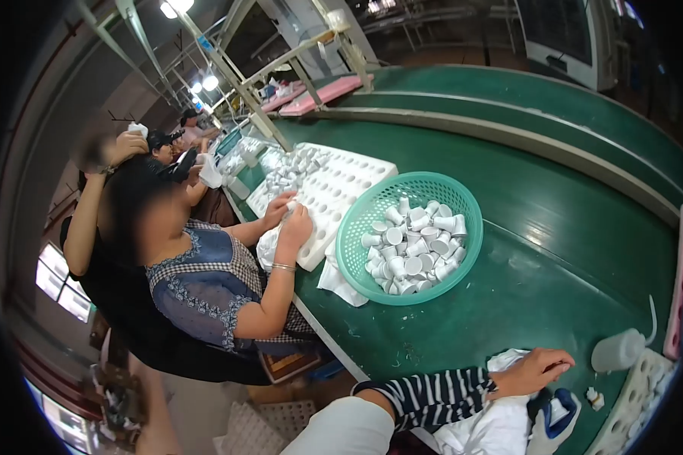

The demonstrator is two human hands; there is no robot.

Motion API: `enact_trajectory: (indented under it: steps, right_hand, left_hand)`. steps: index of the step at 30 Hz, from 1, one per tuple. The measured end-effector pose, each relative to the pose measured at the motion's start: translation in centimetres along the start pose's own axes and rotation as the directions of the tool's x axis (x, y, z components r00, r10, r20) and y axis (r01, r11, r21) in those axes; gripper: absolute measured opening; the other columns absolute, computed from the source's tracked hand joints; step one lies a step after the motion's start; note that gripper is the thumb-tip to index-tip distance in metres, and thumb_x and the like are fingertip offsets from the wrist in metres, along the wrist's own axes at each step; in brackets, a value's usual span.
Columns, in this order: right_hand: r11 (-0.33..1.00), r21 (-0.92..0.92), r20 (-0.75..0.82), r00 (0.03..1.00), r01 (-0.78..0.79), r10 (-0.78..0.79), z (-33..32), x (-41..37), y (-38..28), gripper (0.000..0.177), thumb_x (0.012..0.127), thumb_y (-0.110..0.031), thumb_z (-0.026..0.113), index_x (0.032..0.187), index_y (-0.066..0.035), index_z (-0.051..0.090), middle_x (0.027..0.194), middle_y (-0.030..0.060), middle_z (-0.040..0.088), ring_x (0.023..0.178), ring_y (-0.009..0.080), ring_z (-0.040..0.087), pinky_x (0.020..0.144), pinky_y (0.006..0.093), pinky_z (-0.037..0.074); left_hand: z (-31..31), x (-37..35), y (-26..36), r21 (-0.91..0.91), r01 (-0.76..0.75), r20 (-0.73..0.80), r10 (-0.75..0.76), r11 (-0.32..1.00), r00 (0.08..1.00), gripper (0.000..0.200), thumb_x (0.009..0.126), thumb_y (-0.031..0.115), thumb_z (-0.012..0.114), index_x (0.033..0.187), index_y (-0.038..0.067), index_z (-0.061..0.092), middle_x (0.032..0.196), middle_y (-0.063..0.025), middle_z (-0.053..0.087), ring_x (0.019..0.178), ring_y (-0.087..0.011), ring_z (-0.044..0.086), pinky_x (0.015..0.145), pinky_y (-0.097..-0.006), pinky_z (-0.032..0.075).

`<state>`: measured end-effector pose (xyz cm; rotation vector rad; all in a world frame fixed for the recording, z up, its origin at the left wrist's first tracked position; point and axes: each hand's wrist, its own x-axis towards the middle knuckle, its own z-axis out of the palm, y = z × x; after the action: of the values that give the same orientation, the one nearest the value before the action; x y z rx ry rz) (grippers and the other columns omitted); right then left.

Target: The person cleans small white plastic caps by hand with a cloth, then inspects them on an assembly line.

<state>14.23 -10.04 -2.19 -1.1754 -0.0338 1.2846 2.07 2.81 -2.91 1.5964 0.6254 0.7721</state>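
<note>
My left hand, below a black-and-white striped sleeve, is over the table's near edge at the lower right. Its fingers are bent and pressed together, pointing right; I cannot tell what is between them. A crumpled white cloth lies under and beside the wrist. Close below the fingers is a white open holder with a blue inside. A small whitish piece lies to its right, and a translucent squeeze bottle with a bent spout lies tilted beyond. My right hand is out of view.
A green basket full of small white cups stands mid-table. Left of it, a co-worker in a checked apron handles a small white piece over a holed foam tray. Another foam tray lies at right. More people sit farther back.
</note>
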Motion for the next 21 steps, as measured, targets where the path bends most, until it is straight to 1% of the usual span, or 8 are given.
enact_trajectory:
  steps: [5, 6, 7, 13, 15, 18, 20, 21]
  right_hand:
    - [0.612, -0.616, 0.364, 0.868, 0.496, -0.337, 3.8, -3.3, 0.8, 0.052, 0.066, 0.012, 0.074, 0.112, 0.004, 0.053, 0.108, 0.0175, 0.060, 0.102, 0.0256, 0.059, 0.083, 0.0342, 0.053]
    - [0.582, -0.632, 0.391, 0.859, 0.512, -0.331, 3.8, -3.3, 0.9, 0.046, 0.076, -0.008, 0.076, 0.114, 0.002, 0.053, 0.103, 0.0131, 0.062, 0.094, 0.0224, 0.061, 0.079, 0.0312, 0.051]
    - [0.601, -0.175, 0.255, 0.625, 0.780, -0.738, 5.1, -2.2, 1.8, 0.034, 0.077, -0.014, 0.073, 0.103, 0.000, 0.056, 0.093, 0.0121, 0.061, 0.082, 0.0223, 0.058, 0.070, 0.0330, 0.049]
    - [0.206, -0.079, -0.116, 0.196, 0.975, -0.974, 9.6, -1.3, 5.5, 0.027, 0.087, -0.030, 0.060, 0.092, -0.003, 0.061, 0.081, 0.0095, 0.060, 0.070, 0.0195, 0.056, 0.059, 0.0353, 0.047]
    - [0.255, -0.776, 0.220, 0.628, 0.576, -0.747, 7.3, -4.3, 4.7, 0.031, 0.091, -0.029, 0.057, 0.107, -0.002, 0.058, 0.094, 0.0098, 0.062, 0.085, 0.0178, 0.059, 0.069, 0.0334, 0.050]
    - [0.546, -0.693, 0.335, 0.881, 0.471, -0.334, 3.6, -3.0, 2.5, 0.035, 0.092, -0.018, 0.055, 0.119, 0.002, 0.050, 0.114, 0.0112, 0.056, 0.104, 0.0170, 0.054, 0.084, 0.0335, 0.046]
    - [0.525, -0.635, 0.368, 0.819, 0.567, -0.440, 0.9, -0.1, 3.9, 0.041, 0.088, -0.015, 0.062, 0.121, 0.005, 0.049, 0.126, 0.0114, 0.050, 0.109, 0.0183, 0.051, 0.093, 0.0337, 0.042]
    - [0.859, -0.174, 0.218, 0.870, 0.481, -0.442, -1.4, 3.0, 5.1, 0.043, 0.092, -0.016, 0.060, 0.130, -0.003, 0.044, 0.128, 0.0093, 0.049, 0.116, 0.0220, 0.046, 0.105, 0.0339, 0.032]
  left_hand:
    - [-1.3, 0.3, 0.3, 0.007, -0.133, -0.112, 0.133, 0.991, 0.985, 0.015, 0.090, 0.010, 0.056, 0.098, -0.002, 0.061, 0.084, -0.0125, 0.063, 0.074, -0.0283, 0.061, 0.066, -0.0357, 0.048]
    - [-1.3, 0.3, 0.1, 0.003, -0.148, -0.123, 0.147, 0.989, 0.981, 0.015, 0.090, 0.010, 0.057, 0.098, -0.001, 0.061, 0.084, -0.0121, 0.064, 0.074, -0.0274, 0.061, 0.066, -0.0353, 0.048]
    - [-1.2, 0.3, -0.4, 0.001, -0.177, -0.130, 0.175, 0.984, 0.976, 0.014, 0.090, 0.009, 0.058, 0.099, -0.001, 0.062, 0.085, -0.0118, 0.064, 0.073, -0.0266, 0.061, 0.065, -0.0348, 0.048]
    - [-1.6, 0.2, 0.1, -0.055, -0.135, -0.080, 0.130, 0.989, 0.988, 0.013, 0.088, 0.010, 0.061, 0.095, 0.001, 0.063, 0.084, -0.0091, 0.063, 0.070, -0.0230, 0.062, 0.062, -0.0325, 0.048]
    - [-1.3, 0.3, -0.5, -0.058, -0.169, -0.109, 0.162, 0.984, 0.981, 0.012, 0.087, 0.011, 0.061, 0.095, 0.001, 0.063, 0.085, -0.0088, 0.063, 0.069, -0.0227, 0.060, 0.061, -0.0324, 0.047]
    - [-1.0, 0.2, -0.1, -0.061, -0.157, -0.078, 0.152, 0.986, 0.985, 0.012, 0.088, 0.012, 0.060, 0.093, 0.001, 0.062, 0.083, -0.0086, 0.061, 0.067, -0.0229, 0.059, 0.060, -0.0327, 0.046]
    - [-1.0, 0.1, 0.2, -0.047, -0.144, -0.049, 0.141, 0.988, 0.989, 0.013, 0.088, 0.014, 0.059, 0.092, 0.001, 0.062, 0.081, -0.0086, 0.060, 0.066, -0.0232, 0.057, 0.060, -0.0334, 0.045]
    - [-0.8, 0.2, 0.0, -0.031, -0.166, -0.053, 0.164, 0.986, 0.985, 0.014, 0.088, 0.015, 0.059, 0.091, 0.001, 0.062, 0.080, -0.0087, 0.059, 0.065, -0.0234, 0.057, 0.060, -0.0339, 0.045]
